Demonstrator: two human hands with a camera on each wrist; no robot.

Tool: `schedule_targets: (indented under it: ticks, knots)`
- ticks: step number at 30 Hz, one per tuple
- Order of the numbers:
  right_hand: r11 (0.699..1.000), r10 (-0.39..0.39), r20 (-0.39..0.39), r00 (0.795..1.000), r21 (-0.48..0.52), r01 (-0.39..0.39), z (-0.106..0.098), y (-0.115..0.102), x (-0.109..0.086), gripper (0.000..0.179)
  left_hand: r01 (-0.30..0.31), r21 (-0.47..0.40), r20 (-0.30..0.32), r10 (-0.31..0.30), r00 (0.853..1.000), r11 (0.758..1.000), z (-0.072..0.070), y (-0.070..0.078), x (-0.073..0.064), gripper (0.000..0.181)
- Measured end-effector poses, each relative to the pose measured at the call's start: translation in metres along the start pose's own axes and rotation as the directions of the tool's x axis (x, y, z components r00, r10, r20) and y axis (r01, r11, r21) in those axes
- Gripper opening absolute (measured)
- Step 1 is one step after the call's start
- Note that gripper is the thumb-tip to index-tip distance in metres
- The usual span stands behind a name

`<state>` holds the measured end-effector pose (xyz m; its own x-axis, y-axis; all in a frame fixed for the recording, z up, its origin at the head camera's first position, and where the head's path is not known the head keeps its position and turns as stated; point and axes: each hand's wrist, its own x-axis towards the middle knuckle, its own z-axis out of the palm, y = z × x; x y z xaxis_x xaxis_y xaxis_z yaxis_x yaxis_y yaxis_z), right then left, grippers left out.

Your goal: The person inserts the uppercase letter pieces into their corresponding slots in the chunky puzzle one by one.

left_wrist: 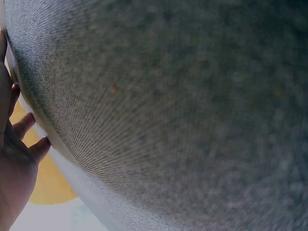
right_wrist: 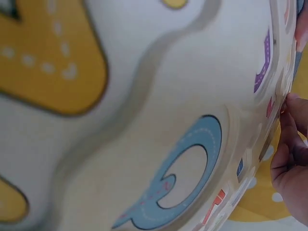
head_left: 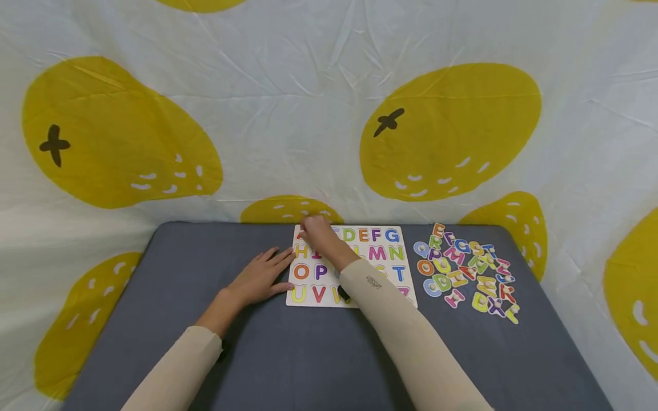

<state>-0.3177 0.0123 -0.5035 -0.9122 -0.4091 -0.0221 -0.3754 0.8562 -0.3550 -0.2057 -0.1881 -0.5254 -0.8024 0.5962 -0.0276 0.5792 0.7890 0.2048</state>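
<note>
A pale alphabet board (head_left: 376, 285) with coloured letters lies at the middle of the grey table. My right hand (head_left: 320, 237) reaches across to its far left corner, by the letter A, with fingers curled. In the right wrist view, the thumb and fingers (right_wrist: 293, 144) meet at the board's surface, seemingly pinching a small letter piece that is mostly hidden. My left hand (head_left: 261, 277) rests palm down with spread fingers at the board's left edge, its fingertips and thumb touching or nearly touching it. At the left wrist view's edge the same hand (left_wrist: 17, 178) shows partly.
Several loose coloured letter pieces with knobs (head_left: 457, 278) lie in a heap right of the board, some overlapping. The grey table (head_left: 288, 359) ends at the back against a white cloth (head_left: 288, 131) with yellow lemon shapes. My right forearm crosses over the board's lower part.
</note>
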Motion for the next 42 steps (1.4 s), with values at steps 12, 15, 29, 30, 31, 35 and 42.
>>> schedule_targets:
  ticks: [12, 15, 29, 30, 31, 35, 42]
  knots:
    - [0.982, 0.009, -0.083, 0.997, 0.189, 0.007, -0.03, 0.028, -0.028, 0.02, -0.012, -0.005, 0.007, 0.012, 1.0, 1.0, -0.003, 0.0, 0.006, 0.082]
    - [0.968, 0.004, -0.105, 0.995, 0.25, 0.023, -0.039, 0.037, -0.038, 0.019, -0.005, -0.008, 0.018, 0.005, 1.0, 1.0, -0.003, -0.001, 0.007, 0.083]
    - [0.96, 0.032, -0.173, 0.984, 0.278, 0.018, -0.066, 0.088, -0.1, 0.02, 0.005, -0.024, 0.029, -0.004, 1.0, 1.0, -0.004, 0.001, 0.004, 0.084]
    - [0.961, 0.037, -0.179, 0.983, 0.276, 0.015, -0.068, 0.092, -0.106, 0.02, 0.002, -0.024, 0.03, -0.001, 1.0, 1.0, -0.004, 0.001, 0.005, 0.084]
    - [0.963, 0.044, -0.184, 0.982, 0.271, 0.008, -0.07, 0.097, -0.113, 0.02, 0.0, -0.023, 0.03, 0.001, 1.0, 1.0, -0.004, 0.002, 0.005, 0.084]
    - [0.969, 0.054, -0.204, 0.977, 0.247, -0.002, -0.078, 0.117, -0.139, 0.021, 0.006, -0.015, 0.033, -0.005, 0.999, 1.0, -0.004, 0.001, 0.003, 0.084]
    - [0.98, 0.085, -0.188, 0.979, 0.193, -0.048, -0.093, 0.158, -0.188, 0.022, 0.023, -0.014, 0.049, -0.023, 0.999, 1.0, -0.003, 0.0, 0.002, 0.085]
